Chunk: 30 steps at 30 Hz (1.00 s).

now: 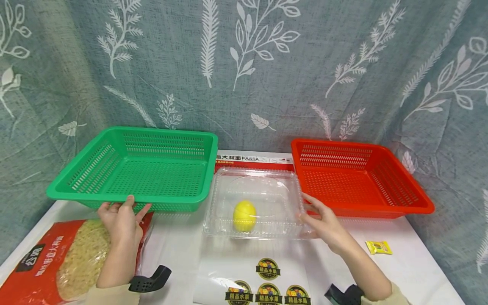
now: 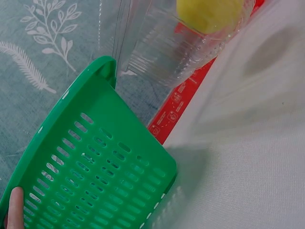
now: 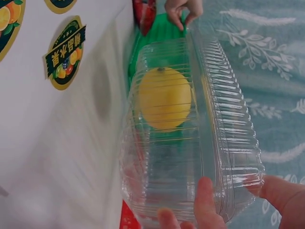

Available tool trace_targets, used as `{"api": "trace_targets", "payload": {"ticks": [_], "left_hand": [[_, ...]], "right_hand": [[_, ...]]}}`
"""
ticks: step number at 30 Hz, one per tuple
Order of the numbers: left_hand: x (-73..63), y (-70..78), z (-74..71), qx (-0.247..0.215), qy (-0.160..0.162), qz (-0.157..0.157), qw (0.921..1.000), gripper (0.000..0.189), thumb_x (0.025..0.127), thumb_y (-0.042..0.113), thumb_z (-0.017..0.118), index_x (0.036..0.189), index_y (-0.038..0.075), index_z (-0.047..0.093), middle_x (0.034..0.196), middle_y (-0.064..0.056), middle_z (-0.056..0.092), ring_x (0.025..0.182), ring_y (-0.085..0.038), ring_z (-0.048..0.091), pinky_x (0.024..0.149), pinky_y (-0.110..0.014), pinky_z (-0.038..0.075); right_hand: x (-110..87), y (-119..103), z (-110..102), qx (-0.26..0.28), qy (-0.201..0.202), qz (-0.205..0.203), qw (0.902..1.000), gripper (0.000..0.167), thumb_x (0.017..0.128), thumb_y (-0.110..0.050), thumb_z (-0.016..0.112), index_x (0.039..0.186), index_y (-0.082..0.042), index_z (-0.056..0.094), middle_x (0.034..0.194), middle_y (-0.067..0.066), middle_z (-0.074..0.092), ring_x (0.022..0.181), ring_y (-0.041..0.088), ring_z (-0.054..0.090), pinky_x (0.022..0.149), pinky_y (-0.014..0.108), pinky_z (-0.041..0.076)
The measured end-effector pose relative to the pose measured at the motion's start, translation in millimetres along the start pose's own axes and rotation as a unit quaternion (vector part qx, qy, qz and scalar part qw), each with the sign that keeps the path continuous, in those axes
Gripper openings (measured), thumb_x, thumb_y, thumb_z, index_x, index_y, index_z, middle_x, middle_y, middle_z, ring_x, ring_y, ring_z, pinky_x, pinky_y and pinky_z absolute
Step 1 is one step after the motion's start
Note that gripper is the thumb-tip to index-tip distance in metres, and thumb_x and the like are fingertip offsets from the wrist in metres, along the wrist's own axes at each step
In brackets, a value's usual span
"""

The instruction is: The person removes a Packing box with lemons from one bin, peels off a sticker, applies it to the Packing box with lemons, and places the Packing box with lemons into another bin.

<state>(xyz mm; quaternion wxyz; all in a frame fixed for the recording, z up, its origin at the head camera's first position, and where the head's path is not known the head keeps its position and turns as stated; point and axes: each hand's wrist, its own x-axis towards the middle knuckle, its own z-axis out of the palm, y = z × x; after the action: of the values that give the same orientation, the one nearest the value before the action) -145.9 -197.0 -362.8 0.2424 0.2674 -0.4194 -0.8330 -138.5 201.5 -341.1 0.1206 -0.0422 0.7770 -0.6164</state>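
Observation:
My left hand point(image 1: 123, 218) grips the front rim of a green plastic basket point(image 1: 160, 198), its fingers at the rim. In the left wrist view one fingertip lies over the rim of that basket point(image 2: 102, 143). The right hand point(image 1: 324, 222) holds a clear plastic clamshell box point(image 1: 272, 199) by its right side, fingers and thumb at its edge. Inside the lidded box lies one yellow lemon-like fruit point(image 1: 245, 216). In the right wrist view the box point(image 3: 167, 162) hangs above the table, its shadow below, the fruit point(image 3: 164, 99) showing through the ribbed wall.
Right of the box stands a red basket point(image 1: 348, 207). A red pasta bag point(image 1: 49, 258) lies at front left, and a red and white pasta package point(image 1: 253, 163) lies behind the box. A sticker sheet point(image 1: 217, 262) and a small yellow packet point(image 1: 378, 247) lie in front. Patterned curtain point(image 1: 267, 97) hangs behind.

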Motion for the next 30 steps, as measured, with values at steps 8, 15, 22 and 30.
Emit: {"api": "trace_targets", "payload": {"ticks": [8,15,22,30], "left_hand": [[0.3,0.1,0.2,-0.008,0.001,-0.002,1.0,0.049,0.092,0.008,0.047,0.129,0.012,0.015,0.103,-0.001,0.035,0.088,-0.013,0.041,0.058,-0.027,0.054],[0.7,0.1,-0.4,-0.002,0.004,-0.007,1.0,0.048,0.093,0.008,0.046,0.129,0.013,0.015,0.102,0.0,0.034,0.088,-0.012,0.04,0.059,-0.027,0.055],[1.5,0.1,-1.5,-0.01,0.004,-0.008,0.9999,0.048,0.093,0.008,0.047,0.129,0.014,0.016,0.105,0.0,0.035,0.09,-0.012,0.041,0.059,-0.027,0.055],[11.0,-6.0,-8.0,-0.01,0.007,-0.009,0.9999,0.05,0.092,0.009,0.049,0.129,0.015,0.017,0.107,-0.001,0.036,0.092,-0.013,0.043,0.061,-0.03,0.055]], "right_hand": [[0.4,3,2,0.002,0.007,0.006,1.0,0.063,0.089,-0.007,0.055,0.142,0.0,0.022,0.135,0.032,0.03,0.105,0.039,0.053,0.068,0.042,0.054],[-0.2,8,4,0.009,0.008,0.013,0.9998,0.062,0.089,-0.006,0.054,0.142,0.0,0.023,0.136,0.031,0.029,0.106,0.04,0.052,0.069,0.043,0.054],[0.2,15,7,0.002,0.012,0.017,0.9998,0.064,0.089,-0.008,0.057,0.142,0.0,0.023,0.136,0.031,0.029,0.107,0.042,0.051,0.067,0.041,0.054],[5.1,25,9,0.005,0.016,0.019,0.9997,0.064,0.088,-0.007,0.058,0.142,-0.001,0.024,0.133,0.03,0.032,0.109,0.044,0.05,0.066,0.041,0.054]]}}
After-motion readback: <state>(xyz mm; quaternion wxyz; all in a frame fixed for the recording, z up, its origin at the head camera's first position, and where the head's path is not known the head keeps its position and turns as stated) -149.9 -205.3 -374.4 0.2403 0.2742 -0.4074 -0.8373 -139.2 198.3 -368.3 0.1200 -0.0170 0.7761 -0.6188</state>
